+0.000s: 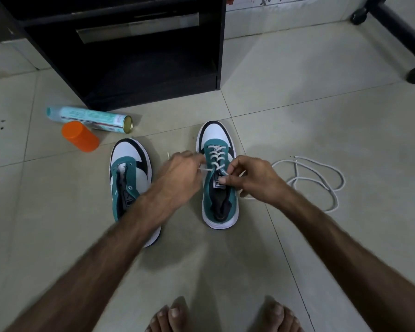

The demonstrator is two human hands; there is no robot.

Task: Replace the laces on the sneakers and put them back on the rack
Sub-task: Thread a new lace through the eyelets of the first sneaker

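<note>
Two teal, white and black sneakers stand on the tiled floor, toes pointing away from me. The right sneaker (217, 202) carries a white lace (215, 155) threaded through most of its eyelets. My left hand (180, 173) pinches one end of that lace at the shoe's left side; the lace tip sticks out past my fingers. My right hand (252, 177) pinches the other end at an upper eyelet on the right. The left sneaker (127, 164) has no lace, and my left forearm crosses over its heel. A loose white lace (321, 180) lies coiled on the floor to the right.
A black open rack (139, 68) stands just behind the shoes. An orange cup (80, 136) and a teal spray can (91, 118) lie on the floor at the left. A black wheeled chair base (398, 37) is at the far right. My bare toes (225, 317) show at the bottom.
</note>
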